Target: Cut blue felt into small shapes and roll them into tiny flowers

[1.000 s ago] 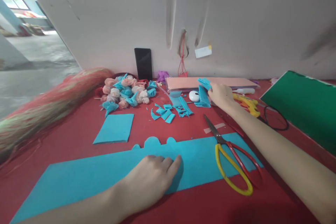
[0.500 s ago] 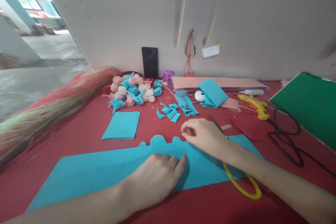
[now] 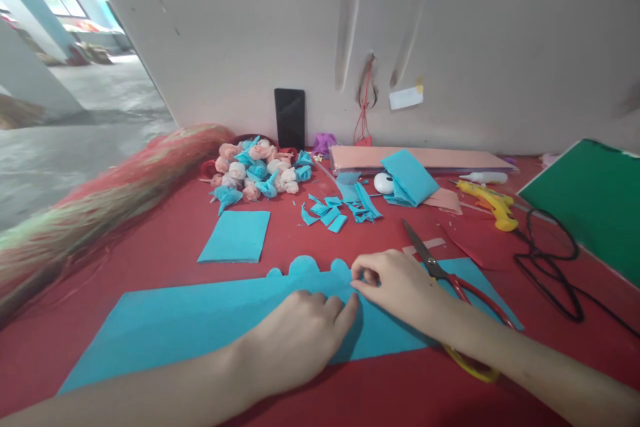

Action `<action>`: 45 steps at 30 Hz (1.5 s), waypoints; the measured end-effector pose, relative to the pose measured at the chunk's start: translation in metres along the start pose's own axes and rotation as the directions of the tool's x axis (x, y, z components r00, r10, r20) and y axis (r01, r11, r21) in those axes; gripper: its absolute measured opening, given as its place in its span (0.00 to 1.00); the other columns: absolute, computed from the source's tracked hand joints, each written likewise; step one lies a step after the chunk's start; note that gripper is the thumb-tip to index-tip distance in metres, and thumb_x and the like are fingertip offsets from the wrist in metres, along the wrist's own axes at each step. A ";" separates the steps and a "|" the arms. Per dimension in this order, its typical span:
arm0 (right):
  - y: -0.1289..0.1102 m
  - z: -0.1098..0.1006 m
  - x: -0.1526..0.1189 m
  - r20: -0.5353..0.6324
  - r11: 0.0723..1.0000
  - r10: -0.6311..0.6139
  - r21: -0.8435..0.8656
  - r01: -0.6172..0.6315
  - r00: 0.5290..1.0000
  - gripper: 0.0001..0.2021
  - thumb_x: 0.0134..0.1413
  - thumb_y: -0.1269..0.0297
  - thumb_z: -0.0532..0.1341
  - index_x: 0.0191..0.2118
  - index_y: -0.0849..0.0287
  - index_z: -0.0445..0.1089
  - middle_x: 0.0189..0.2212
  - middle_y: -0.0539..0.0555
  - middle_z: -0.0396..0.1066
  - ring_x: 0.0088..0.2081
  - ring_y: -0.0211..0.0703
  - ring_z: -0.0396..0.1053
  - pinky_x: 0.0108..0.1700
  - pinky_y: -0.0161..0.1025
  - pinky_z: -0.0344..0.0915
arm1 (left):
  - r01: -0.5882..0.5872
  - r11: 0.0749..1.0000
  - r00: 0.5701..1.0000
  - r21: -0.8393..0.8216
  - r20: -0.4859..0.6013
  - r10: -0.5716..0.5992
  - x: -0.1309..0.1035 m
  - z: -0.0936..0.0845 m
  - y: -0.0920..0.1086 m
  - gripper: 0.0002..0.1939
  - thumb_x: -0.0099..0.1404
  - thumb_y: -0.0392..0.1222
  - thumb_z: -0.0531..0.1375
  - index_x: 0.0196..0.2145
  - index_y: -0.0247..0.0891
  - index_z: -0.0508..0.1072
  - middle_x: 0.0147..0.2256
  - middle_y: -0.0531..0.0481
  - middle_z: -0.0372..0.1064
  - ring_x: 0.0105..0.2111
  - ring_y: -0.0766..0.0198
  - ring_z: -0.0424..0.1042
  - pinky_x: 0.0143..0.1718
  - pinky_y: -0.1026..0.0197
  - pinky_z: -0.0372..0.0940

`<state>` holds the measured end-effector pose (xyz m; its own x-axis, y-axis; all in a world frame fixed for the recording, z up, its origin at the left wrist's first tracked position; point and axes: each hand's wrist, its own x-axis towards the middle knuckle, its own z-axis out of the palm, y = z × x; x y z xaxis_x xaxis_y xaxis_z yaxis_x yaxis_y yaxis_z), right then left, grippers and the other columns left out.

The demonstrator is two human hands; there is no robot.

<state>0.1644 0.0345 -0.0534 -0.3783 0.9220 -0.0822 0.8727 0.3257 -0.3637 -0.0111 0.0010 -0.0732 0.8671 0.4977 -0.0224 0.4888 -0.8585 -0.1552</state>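
Observation:
A long blue crepe paper sheet (image 3: 190,320) lies across the table in front of me. My left hand (image 3: 305,333) rests on its middle, back upward, fingers curled, fingertips hidden. My right hand (image 3: 400,287) is bent at the sheet's far edge, thumb and forefinger close together; whatever is between them, if anything, cannot be made out. Rounded blue paper pieces (image 3: 304,265) stick out along that edge, one of them beside my right fingertips. Scissors (image 3: 434,268) with red and yellow handles lie under my right forearm, blades pointing away.
A folded blue square (image 3: 235,237) lies at left, below a heap of paper roses (image 3: 255,170). Blue scraps (image 3: 330,213) are scattered beyond the sheet. A yellow glue gun (image 3: 487,203) with a black cord (image 3: 550,267) lies at right near a green board (image 3: 590,200). A phone (image 3: 291,119) leans on the wall.
My right hand has moved down towards me onto the sheet's far edge. The scissors now show more fully beside its wrist. My left hand stays put on the sheet.

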 end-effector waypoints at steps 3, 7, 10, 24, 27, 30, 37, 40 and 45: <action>0.000 0.001 -0.002 -0.011 1.000 0.008 0.027 -0.008 1.000 0.03 0.47 0.71 0.60 0.27 0.59 0.71 0.19 0.46 0.67 0.23 0.35 0.63 0.25 0.32 0.51 | -0.002 1.000 1.000 -0.006 0.008 0.002 0.001 -0.001 0.000 0.21 0.61 0.29 0.50 0.53 0.26 0.55 0.27 0.50 0.68 0.22 0.59 0.70 0.18 0.58 0.63; 0.001 0.002 -0.003 -0.025 0.998 0.004 0.060 -0.002 1.000 0.05 0.46 0.72 0.59 0.27 0.56 0.72 0.19 0.46 0.68 0.23 0.35 0.64 0.25 0.32 0.50 | 0.001 1.000 1.000 -0.012 0.010 -0.001 0.002 0.000 0.000 0.21 0.61 0.29 0.50 0.53 0.26 0.55 0.27 0.51 0.68 0.22 0.59 0.69 0.17 0.57 0.63; 0.000 0.002 -0.003 -0.038 0.997 -0.005 0.070 0.008 0.999 0.06 0.47 0.72 0.58 0.28 0.56 0.72 0.19 0.46 0.68 0.23 0.36 0.64 0.25 0.32 0.50 | 0.008 1.000 1.000 -0.021 0.005 -0.007 0.003 0.001 -0.001 0.22 0.61 0.29 0.51 0.54 0.27 0.54 0.28 0.51 0.69 0.22 0.59 0.69 0.17 0.57 0.64; 0.005 0.008 -0.004 -0.076 0.998 -0.038 0.046 0.041 0.996 0.07 0.48 0.73 0.57 0.30 0.55 0.71 0.20 0.47 0.71 0.24 0.38 0.67 0.25 0.32 0.50 | 0.023 0.999 0.996 0.036 -0.087 -0.020 0.003 0.006 0.003 0.20 0.61 0.28 0.49 0.52 0.25 0.60 0.28 0.46 0.69 0.27 0.57 0.69 0.38 0.51 0.65; 0.004 0.008 -0.004 -0.071 0.997 -0.064 0.038 0.066 0.995 0.08 0.49 0.73 0.57 0.30 0.55 0.71 0.22 0.48 0.71 0.24 0.38 0.67 0.25 0.32 0.50 | 0.063 0.997 0.989 0.045 -0.137 -0.057 0.005 0.002 0.001 0.17 0.62 0.29 0.48 0.49 0.29 0.64 0.27 0.48 0.69 0.27 0.58 0.68 0.48 0.43 0.58; 0.004 0.011 -0.005 -0.070 0.997 -0.075 0.023 0.077 0.995 0.08 0.50 0.72 0.56 0.31 0.55 0.71 0.20 0.48 0.71 0.23 0.38 0.66 0.24 0.32 0.49 | 0.164 0.986 0.983 0.004 -0.083 -0.164 0.004 -0.016 -0.019 0.09 0.63 0.33 0.49 0.31 0.36 0.68 0.25 0.49 0.67 0.26 0.59 0.68 0.36 0.52 0.64; 0.005 0.014 -0.004 -0.077 0.998 -0.066 -0.009 0.065 0.995 0.07 0.48 0.73 0.56 0.29 0.55 0.70 0.18 0.47 0.69 0.21 0.38 0.66 0.23 0.33 0.49 | 0.693 0.690 0.702 0.209 0.026 -0.712 -0.038 -0.044 -0.119 0.15 0.65 0.40 0.47 0.29 0.29 0.68 0.23 0.45 0.67 0.20 0.63 0.64 0.21 0.67 0.53; 0.002 0.014 -0.003 -0.090 0.997 -0.072 -0.016 0.071 0.993 0.08 0.49 0.73 0.55 0.31 0.55 0.71 0.22 0.49 0.73 0.25 0.41 0.70 0.25 0.34 0.53 | 0.700 0.695 0.686 0.162 0.119 -0.718 -0.058 -0.033 -0.147 0.19 0.66 0.42 0.47 0.23 0.31 0.68 0.16 0.55 0.62 0.16 0.72 0.56 0.22 0.71 0.51; -0.004 0.016 -0.005 -0.116 0.997 -0.079 -0.016 0.078 0.990 0.11 0.50 0.73 0.54 0.33 0.54 0.72 0.31 0.52 0.77 0.31 0.46 0.73 0.29 0.36 0.58 | 0.664 0.746 0.738 -0.049 0.204 -0.643 -0.071 -0.022 -0.165 0.13 0.63 0.40 0.51 0.27 0.29 0.70 0.17 0.57 0.64 0.17 0.72 0.58 0.21 0.72 0.50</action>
<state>0.1580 0.0250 -0.0666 -0.4077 0.9115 0.0548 0.8454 0.3994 -0.3546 -0.1513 0.1049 -0.0244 0.3057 0.9448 -0.1180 0.9451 -0.3162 -0.0827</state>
